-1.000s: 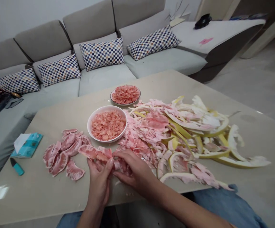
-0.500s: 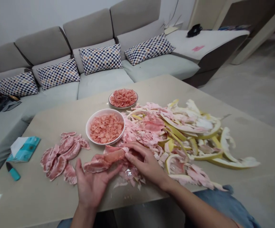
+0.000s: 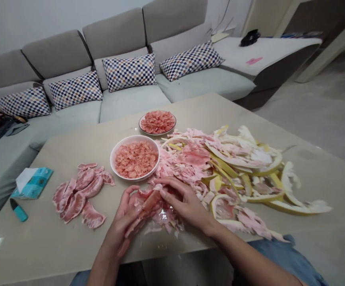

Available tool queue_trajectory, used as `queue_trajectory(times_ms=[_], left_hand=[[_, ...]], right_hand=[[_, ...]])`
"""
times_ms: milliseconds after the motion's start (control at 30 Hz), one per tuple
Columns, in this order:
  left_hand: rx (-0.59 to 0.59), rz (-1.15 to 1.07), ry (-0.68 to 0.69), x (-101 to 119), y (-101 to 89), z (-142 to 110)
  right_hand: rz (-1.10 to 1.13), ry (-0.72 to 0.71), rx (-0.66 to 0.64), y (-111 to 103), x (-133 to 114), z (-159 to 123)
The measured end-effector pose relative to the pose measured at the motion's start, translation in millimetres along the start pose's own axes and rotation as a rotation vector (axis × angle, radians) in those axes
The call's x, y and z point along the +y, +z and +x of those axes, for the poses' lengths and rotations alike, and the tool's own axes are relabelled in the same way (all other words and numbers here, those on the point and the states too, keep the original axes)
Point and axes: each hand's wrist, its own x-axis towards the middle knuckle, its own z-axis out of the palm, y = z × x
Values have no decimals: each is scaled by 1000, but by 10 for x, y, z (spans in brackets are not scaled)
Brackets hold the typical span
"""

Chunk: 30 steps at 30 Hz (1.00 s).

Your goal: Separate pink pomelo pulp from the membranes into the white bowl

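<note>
A pink pomelo segment (image 3: 151,201), its skin partly pulled back, is held between my two hands above the table's front edge. My left hand (image 3: 125,222) wraps round its near end, thumb on top. At the far end, my right hand (image 3: 187,202) pinches the segment's pale skin between thumb and fingers. Just beyond them stands a white bowl (image 3: 112,162) of loose pomelo flesh. Several unopened segments (image 3: 74,206) lie to the left of my hands. Scraps of pink membrane (image 3: 172,169) spread out on the right.
Behind the bowl is a dark-rimmed plate (image 3: 157,122) of pomelo flesh. Yellow-green rind (image 3: 275,194) is heaped across the table's right side. A tissue packet (image 3: 37,183) and a teal-handled knife (image 3: 19,211) lie at the left. A grey sofa (image 3: 133,99) runs along the back.
My left hand has turned inward and closed round the pomelo segment, where before its fingers were spread under it. My right hand keeps its pinch. The view has shifted slightly.
</note>
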Motion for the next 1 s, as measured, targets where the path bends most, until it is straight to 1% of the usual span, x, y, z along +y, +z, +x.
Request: queue_trajectory(times_ms=[133,267,333,400,467,533,633,733,867,933,1000], left_hand=[[-52,70,-42,-28,-25,17],[-92,154,-98,-98,-59,26],[-97,164,-90,-131,-67,33],[-96,194,-66,-154,-66,44],[-63,275,-11,-174,-59,59],[-9,401,44,-202,-52,72],[65,579,105,-263,-46,80],[85,684,198,-324,-54,78],[103,810,325,-364,-79,83],[87,850,398,-365,-87,91],[70,864,467,-361,-85,95]], right_hand=[[-11,-69,-37,13,16,-14],[-77,-129,-24,53,39,-32],[-130,-158,-15,67,48,-38],[-194,-223,10,73,58,-41],[-273,-320,49,69,74,-46],[-375,-412,66,56,95,-59],[-599,-535,54,30,132,-89],[-815,-648,45,20,164,-124],[-985,-714,50,67,194,-173],[-1016,-735,90,113,210,-196],[-1003,-732,146,164,226,-215]])
